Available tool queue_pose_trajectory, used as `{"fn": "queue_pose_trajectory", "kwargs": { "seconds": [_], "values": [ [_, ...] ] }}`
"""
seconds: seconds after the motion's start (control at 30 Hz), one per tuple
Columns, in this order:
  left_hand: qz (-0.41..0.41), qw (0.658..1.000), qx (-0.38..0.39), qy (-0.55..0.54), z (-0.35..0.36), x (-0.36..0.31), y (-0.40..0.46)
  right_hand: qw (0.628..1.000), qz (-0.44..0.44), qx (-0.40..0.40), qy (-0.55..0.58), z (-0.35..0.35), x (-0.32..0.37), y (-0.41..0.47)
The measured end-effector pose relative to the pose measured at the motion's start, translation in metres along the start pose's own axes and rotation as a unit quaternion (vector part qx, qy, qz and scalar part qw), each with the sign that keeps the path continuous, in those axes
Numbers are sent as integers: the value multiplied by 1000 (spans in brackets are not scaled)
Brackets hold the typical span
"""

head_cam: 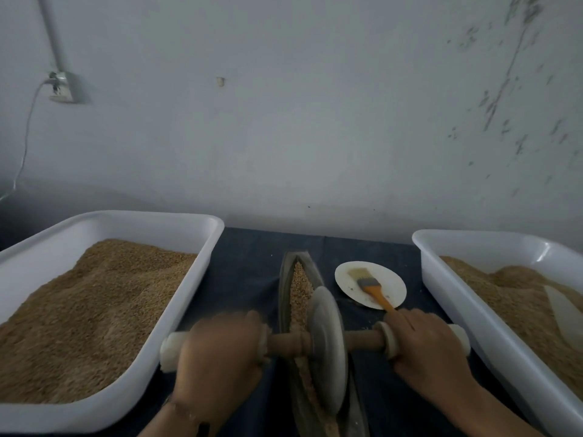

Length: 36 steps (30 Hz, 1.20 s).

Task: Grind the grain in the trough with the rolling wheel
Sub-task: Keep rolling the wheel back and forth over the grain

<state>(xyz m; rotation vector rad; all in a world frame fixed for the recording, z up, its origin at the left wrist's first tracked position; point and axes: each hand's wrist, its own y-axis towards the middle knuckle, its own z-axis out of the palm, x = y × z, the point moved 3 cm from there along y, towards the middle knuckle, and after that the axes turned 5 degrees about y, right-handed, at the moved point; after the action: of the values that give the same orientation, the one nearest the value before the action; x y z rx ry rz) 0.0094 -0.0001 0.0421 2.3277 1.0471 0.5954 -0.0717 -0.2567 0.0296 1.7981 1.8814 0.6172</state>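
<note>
A dark blue surface [249,279] fills the lower middle of the frame, up to the wall. At the lower left sits a big white tub [176,298] full of brown grain, and at the lower right sits another white tub [441,279] with grain in it. Between them, in the bottom middle, lies a long grey trough [285,294] with grain inside, and just to its right is a small white plate [391,285] with an orange brush [372,287] lying on it.
</note>
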Motion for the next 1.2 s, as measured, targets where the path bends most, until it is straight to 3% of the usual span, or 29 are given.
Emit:
{"fn": "queue_pose_trajectory", "kwargs": {
  "seconds": [0.13, 0.23, 0.33, 0.43, 0.6, 1.07, 1.2],
  "values": [
    [-17, 999, 17, -27, 9, 2, -3, 999, -43, -11, -13, -9, 2, 3],
    [-72, 992, 100, -28, 25, 11, 9, 998, -50, 2, -30, -3, 3, 24],
    [-142, 977, 158, 1, 45, 22, 28, 992, -14, 109, -66, 16, -6, 60],
    [-158, 976, 146, 33, 56, 23, 49, 978, 62, 201, -11, 41, -26, 90],
    [-119, 982, 116, 94, 59, 23, 85, 958, 123, 254, 57, 73, -49, 100],
    [-126, 979, 120, 105, 50, 16, 71, 971, 132, 193, 57, 63, -40, 70],
    [-103, 978, 153, 100, 34, 8, 60, 977, 115, 168, 56, 50, -32, 49]
  ]
}}
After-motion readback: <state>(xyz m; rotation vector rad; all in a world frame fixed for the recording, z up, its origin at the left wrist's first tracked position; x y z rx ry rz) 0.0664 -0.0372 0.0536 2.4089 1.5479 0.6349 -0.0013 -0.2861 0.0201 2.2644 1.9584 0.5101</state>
